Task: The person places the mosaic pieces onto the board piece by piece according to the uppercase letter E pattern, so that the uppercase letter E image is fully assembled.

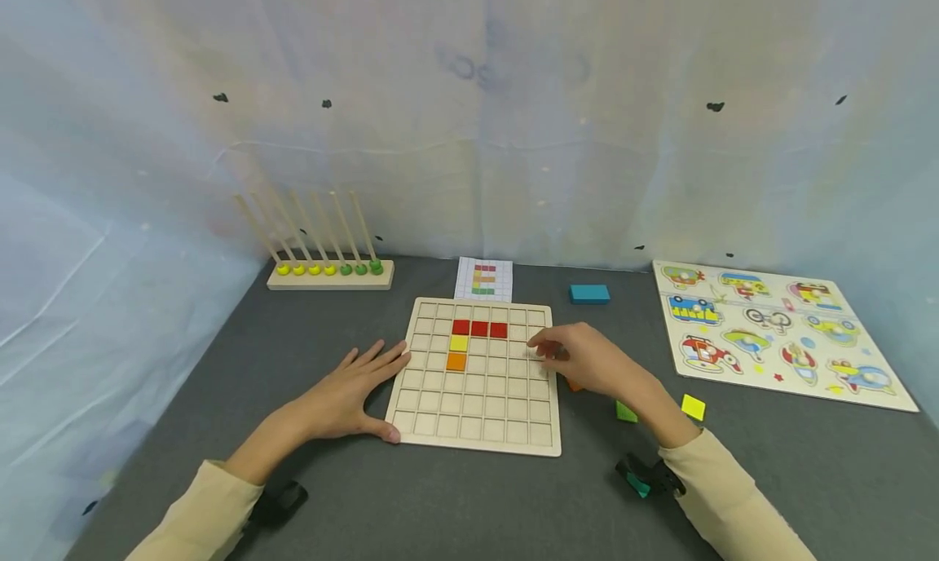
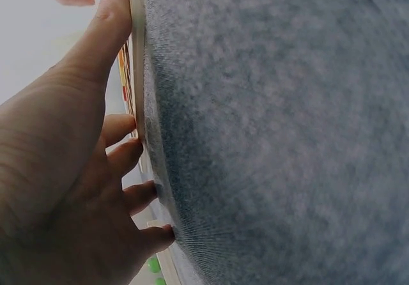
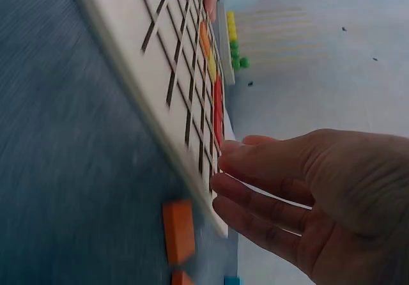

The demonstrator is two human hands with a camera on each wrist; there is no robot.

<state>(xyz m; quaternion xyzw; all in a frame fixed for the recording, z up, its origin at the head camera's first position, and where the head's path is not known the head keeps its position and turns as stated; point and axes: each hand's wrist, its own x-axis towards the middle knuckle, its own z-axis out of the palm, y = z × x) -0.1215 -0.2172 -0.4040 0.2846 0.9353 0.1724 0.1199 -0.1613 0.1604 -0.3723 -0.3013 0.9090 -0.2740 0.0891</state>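
Note:
A square wooden grid board [image 1: 499, 406] lies on the dark table. Red tiles [image 1: 479, 329] form a short row on it, with a yellow tile [image 1: 458, 343] and an orange tile [image 1: 456, 362] below the row's left end. My left hand [image 1: 345, 398] rests with spread fingers along the board's left edge, thumb at the near corner. Over the right edge, my right hand [image 1: 583, 357] has loosely bent fingers [image 3: 255, 211], and no tile shows between them. Beneath it, orange blocks [image 3: 179, 231] lie beside the board, mostly hidden in the head view.
Behind the board lies a pattern card [image 1: 484, 280]. A peg stand with beads [image 1: 330, 280] is at back left, a blue block [image 1: 589, 294] at back right. Green [image 1: 626, 413] and yellow [image 1: 693, 407] pieces lie near the right forearm. A vehicle picture puzzle [image 1: 785, 333] is far right.

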